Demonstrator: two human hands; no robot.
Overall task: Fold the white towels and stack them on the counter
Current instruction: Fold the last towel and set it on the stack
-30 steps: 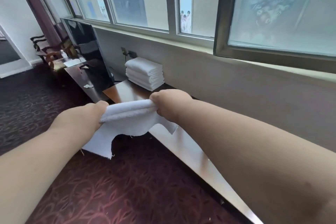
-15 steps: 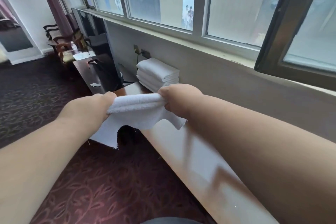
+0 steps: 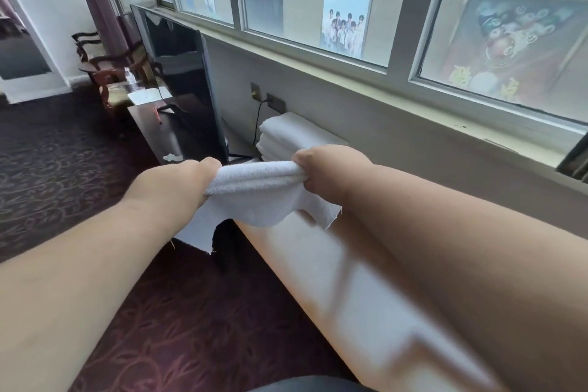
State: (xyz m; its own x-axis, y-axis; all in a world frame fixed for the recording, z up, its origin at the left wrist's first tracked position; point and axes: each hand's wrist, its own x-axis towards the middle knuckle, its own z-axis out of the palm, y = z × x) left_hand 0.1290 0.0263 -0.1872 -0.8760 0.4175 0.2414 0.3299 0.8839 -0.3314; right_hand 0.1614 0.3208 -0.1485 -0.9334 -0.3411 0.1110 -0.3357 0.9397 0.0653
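A folded white towel (image 3: 254, 194) hangs in the air between both hands, its loose lower corners dangling over the counter's front edge. My left hand (image 3: 178, 184) grips its left end and my right hand (image 3: 327, 169) grips its right end, both with fingers curled round the fold. Just behind the hands a stack of folded white towels (image 3: 296, 134) lies on the glossy wooden counter (image 3: 318, 264) against the wall; its lower part is hidden by my right hand and the held towel.
A black TV screen (image 3: 181, 86) stands on the dark counter section left of the stack, with a cable plugged into a wall socket (image 3: 275, 102). Wooden chairs (image 3: 108, 70) sit at the far left. Patterned dark carpet (image 3: 159, 312) lies below. Windows run along the wall above.
Both hands have carried the towel forward, closer to the stack, which now sits just behind them. The grip is unchanged.
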